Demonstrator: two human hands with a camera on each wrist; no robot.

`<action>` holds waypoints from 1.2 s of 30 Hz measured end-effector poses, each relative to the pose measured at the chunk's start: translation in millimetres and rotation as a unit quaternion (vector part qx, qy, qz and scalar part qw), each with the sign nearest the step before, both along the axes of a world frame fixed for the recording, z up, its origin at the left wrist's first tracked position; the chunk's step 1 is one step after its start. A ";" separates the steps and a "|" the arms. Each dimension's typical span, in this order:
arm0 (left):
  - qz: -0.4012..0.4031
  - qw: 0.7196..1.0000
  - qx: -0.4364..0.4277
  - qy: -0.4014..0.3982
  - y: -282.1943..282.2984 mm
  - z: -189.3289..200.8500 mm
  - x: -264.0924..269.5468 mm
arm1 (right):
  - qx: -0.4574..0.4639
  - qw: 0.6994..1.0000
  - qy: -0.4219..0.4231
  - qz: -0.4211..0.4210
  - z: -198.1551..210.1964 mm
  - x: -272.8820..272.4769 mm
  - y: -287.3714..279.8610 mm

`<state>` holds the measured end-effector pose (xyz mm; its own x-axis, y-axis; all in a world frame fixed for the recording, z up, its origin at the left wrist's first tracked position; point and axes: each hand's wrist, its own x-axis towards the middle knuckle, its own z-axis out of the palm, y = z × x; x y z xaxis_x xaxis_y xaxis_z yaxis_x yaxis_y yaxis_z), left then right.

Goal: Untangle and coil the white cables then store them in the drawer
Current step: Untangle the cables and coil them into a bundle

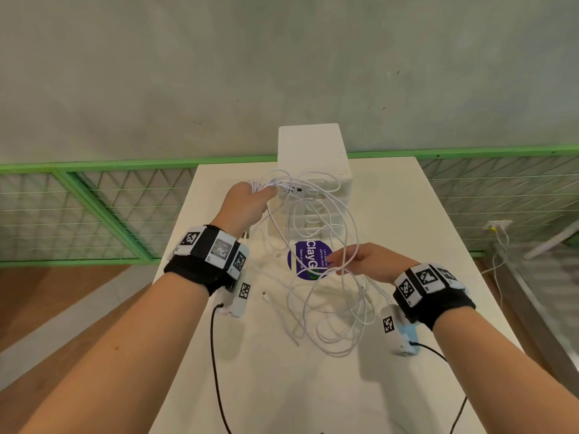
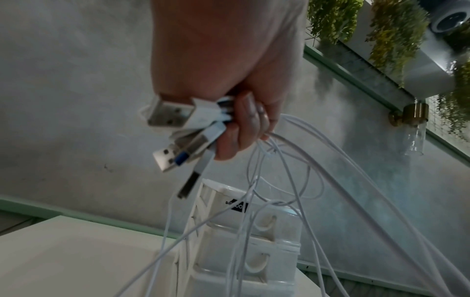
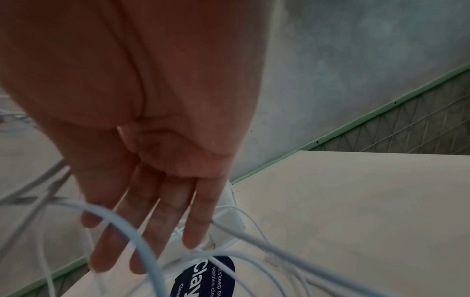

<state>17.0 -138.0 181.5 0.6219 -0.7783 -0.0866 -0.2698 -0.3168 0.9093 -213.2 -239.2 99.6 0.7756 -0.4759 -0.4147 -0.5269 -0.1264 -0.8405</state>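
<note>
**Cables lifted in front of drawer unit; both hands in the tangle**

Head view: left hand (image 1: 247, 203) raised, fist closed round a bunch of the white cables (image 1: 329, 277). Loops hang down across the front of the white drawer unit (image 1: 313, 158) and partly screen its drawers. Right hand (image 1: 360, 260) lower, fingers extended among the strands, above a purple round sticker (image 1: 308, 261) on the white surface (image 1: 282, 386). Lower loops rest on the surface. Green mesh railing (image 1: 94, 195) behind.

Left wrist view: fingers (image 2: 236, 136) curled round the cable ends; several USB plugs (image 2: 172, 114) stick out of the fist. Strands cross in front of the drawer unit's handles (image 2: 264, 223).

Right wrist view: fingers (image 3: 162, 217) straight and loose; blurred strands pass in front of them, no grip visible. Sticker partly covered by cables.
</note>
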 end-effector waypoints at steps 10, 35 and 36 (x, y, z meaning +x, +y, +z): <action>0.039 0.998 0.020 0.036 12.3 -9.0 16.9 | -0.009 0.997 -0.026 -0.076 9.7 -0.8 -5.1; 0.033 0.998 -0.043 0.028 0.7 -4.0 6.2 | -0.212 0.975 -0.059 -0.007 1.7 10.9 -10.1; 0.041 0.998 -0.045 0.027 -0.1 -2.7 6.0 | -0.196 0.979 -0.052 0.010 0.4 11.9 -7.9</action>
